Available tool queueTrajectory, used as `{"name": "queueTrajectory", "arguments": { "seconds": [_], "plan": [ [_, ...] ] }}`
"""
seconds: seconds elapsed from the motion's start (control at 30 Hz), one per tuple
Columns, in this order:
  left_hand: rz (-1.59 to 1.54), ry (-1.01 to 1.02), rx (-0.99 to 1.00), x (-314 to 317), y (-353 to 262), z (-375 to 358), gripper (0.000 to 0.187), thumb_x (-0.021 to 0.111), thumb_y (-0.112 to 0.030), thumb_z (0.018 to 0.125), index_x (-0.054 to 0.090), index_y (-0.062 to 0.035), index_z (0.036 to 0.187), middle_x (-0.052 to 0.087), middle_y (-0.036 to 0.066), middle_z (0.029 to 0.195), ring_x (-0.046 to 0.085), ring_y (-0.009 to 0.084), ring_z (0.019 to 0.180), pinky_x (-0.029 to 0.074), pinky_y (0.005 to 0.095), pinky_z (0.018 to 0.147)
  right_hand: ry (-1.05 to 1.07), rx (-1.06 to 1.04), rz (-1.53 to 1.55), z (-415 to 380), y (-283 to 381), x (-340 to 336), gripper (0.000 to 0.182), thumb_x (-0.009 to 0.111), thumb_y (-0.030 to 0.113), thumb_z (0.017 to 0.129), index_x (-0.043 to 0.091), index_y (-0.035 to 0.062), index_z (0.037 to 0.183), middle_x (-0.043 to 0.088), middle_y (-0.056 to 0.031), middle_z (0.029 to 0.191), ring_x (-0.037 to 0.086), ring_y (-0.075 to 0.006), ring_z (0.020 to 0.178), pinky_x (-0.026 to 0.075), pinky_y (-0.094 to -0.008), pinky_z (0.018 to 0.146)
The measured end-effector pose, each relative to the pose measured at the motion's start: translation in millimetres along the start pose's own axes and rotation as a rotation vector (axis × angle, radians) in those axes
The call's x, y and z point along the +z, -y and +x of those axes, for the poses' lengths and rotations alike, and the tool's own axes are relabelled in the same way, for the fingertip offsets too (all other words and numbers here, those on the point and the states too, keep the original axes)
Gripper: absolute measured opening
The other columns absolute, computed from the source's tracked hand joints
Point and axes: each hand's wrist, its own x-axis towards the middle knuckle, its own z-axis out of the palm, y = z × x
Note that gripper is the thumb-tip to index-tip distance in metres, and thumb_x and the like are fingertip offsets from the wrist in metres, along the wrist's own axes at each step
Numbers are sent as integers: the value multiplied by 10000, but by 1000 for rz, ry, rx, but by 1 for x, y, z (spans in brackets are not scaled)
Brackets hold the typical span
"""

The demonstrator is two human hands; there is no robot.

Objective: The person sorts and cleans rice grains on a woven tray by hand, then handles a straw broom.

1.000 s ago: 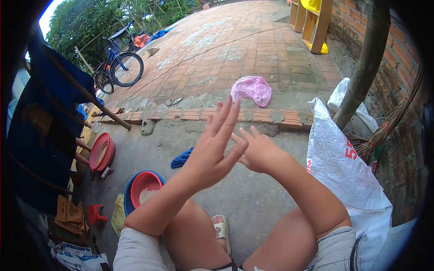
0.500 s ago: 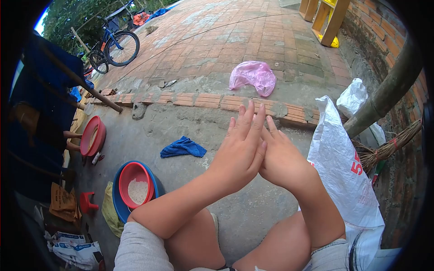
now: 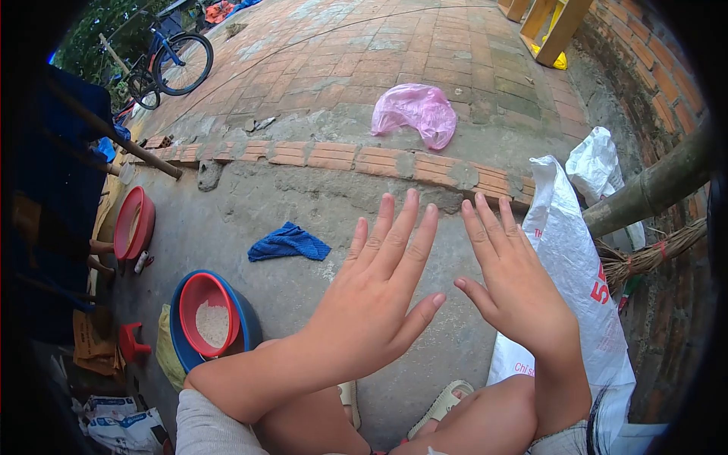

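Note:
My left hand [image 3: 379, 284] is held out in front of me, back upward, fingers spread and nothing in it. Level with it, my right hand [image 3: 512, 280] is stretched out too, its fingers apart and empty. A gap separates the two thumbs. Just beyond my right hand stands a white woven sack [image 3: 572, 250] with red print. Left of my left hand, a crumpled blue cloth [image 3: 290, 243] lies on the concrete floor. Further left, a red basin [image 3: 186, 303] holding white grains that look like rice sits in a larger blue basin [image 3: 252, 322].
A pink plastic bag [image 3: 415, 114] lies past the low brick edging [image 3: 331, 156]. Another red basin [image 3: 134, 224] and a small red stool [image 3: 133, 343] are at left. A bicycle [image 3: 182, 64] stands far left. A bamboo pole [image 3: 652, 182] slants along the right wall.
My hands were pressed together with fingers overlapping; now they have separated, left hand to the left and right hand to the right, fingers spread. The view has shifted slightly.

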Motion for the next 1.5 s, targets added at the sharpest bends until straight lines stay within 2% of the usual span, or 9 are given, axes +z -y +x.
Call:
{"name": "queueTrajectory", "arguments": {
  "seconds": [0.37,0.57,0.63,0.87,1.07,1.17,1.2,1.3,1.5],
  "plan": [
    [26,29,-25,3,6,18,704,450,-358,916,114,-3,1422,77,225,1477,48,415,1363,87,540,1071,-25,38,42,1,-8,-6,797,607,322,824,168,11,1412,164,-214,1457,145,-420,1344,216,-501,1067],
    [4,37,-12,18,17,26,703,416,-401,921,125,0,1419,98,225,1474,62,407,1364,84,532,1075,-54,37,-24,7,-8,6,757,511,388,881,142,-6,1412,145,-217,1462,132,-407,1350,206,-503,1069],
    [-22,27,-14,24,19,30,703,404,-424,922,148,9,1413,122,231,1467,84,410,1360,99,533,1073,-63,26,-9,7,-10,12,722,417,437,914,139,-2,1415,134,-213,1466,122,-393,1356,178,-502,1078],
    [-43,75,-9,44,31,49,679,356,-408,939,94,-13,1426,80,214,1481,35,391,1370,48,526,1080,-79,105,-45,27,-35,48,725,352,488,921,144,2,1416,132,-197,1473,113,-363,1365,143,-492,1089],
    [-122,143,80,53,21,55,687,364,-407,936,94,-6,1425,88,217,1478,49,400,1367,59,541,1075,-46,132,-64,37,-37,55,689,403,420,916,176,-6,1408,149,-193,1470,128,-360,1364,162,-482,1090],
    [-183,216,79,58,16,54,674,372,-383,935,104,-3,1423,90,211,1480,60,398,1367,59,543,1075,-64,171,-87,35,-36,55,632,460,262,894,201,-23,1396,174,-195,1463,148,-356,1362,178,-475,1088],
    [-206,246,82,59,14,54,674,372,-383,935,104,-3,1423,90,211,1480,60,398,1367,59,543,1075,-38,197,-77,32,-36,54,632,460,262,894,201,-23,1396,174,-195,1463,148,-356,1362,178,-475,1088],
    [-193,298,34,62,7,53,641,367,-357,938,135,-1,1419,108,209,1477,83,384,1368,62,545,1075,9,535,-14,17,-36,49,642,498,213,875,206,-34,1390,185,-193,1462,158,-346,1362,190,-463,1088],
    [-44,191,-48,85,-1,48,572,335,-366,938,226,-76,1419,165,157,1480,130,339,1371,74,542,1079,-18,691,-44,14,-30,62,672,503,191,868,160,-32,1401,180,-190,1465,136,-341,1368,175,-440,1099]
  ]
}}
